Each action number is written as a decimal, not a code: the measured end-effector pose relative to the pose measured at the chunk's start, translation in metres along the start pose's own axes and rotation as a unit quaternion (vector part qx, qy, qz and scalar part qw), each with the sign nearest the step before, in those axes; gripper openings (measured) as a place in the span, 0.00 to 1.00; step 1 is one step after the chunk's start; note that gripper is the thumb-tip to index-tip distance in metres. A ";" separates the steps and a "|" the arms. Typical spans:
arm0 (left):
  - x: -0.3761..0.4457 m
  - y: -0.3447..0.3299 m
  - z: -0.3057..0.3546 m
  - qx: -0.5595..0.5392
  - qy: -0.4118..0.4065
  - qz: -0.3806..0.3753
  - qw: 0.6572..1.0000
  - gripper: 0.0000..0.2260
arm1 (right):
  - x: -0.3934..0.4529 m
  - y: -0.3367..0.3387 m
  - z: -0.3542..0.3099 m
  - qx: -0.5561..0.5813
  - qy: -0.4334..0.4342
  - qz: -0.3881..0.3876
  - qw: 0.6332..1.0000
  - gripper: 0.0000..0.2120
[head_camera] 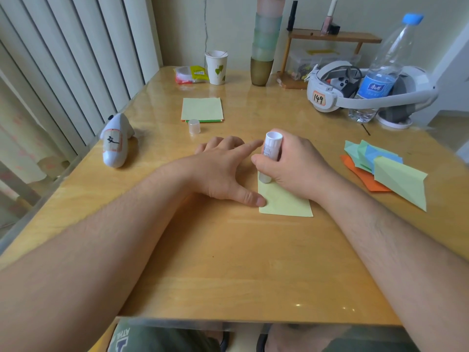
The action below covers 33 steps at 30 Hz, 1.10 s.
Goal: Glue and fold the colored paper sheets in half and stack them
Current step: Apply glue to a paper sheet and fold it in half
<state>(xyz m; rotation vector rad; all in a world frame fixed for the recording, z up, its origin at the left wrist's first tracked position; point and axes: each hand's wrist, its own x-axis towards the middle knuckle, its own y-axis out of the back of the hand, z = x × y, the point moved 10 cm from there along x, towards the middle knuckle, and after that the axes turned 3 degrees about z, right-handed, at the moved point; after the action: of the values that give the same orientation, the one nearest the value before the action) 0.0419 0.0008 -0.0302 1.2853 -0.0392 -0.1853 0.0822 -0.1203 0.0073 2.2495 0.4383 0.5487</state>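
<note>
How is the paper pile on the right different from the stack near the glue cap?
The stack near the glue cap lies flat and squared, pale green sheet on top; the right pile is folded pieces, loosely overlapping at angles. The right pile shows blue and orange openly; the stack shows only thin coloured edges. Both rest on the table, untouched.

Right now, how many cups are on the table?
2 separate ones: a paper cup at the far edge and a gold cup to its right, under a tall stack of nested cups I cannot count.
</note>
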 end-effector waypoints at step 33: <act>0.006 0.002 -0.006 -0.015 0.013 0.028 0.999 0.52 | 0.005 0.002 0.005 -0.006 0.034 0.024 0.999 0.16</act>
<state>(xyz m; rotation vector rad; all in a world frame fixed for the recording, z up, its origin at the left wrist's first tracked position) 0.0488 0.0060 -0.0306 1.2545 -0.0505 -0.1202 0.0897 -0.1225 0.0071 2.2391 0.4145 0.6522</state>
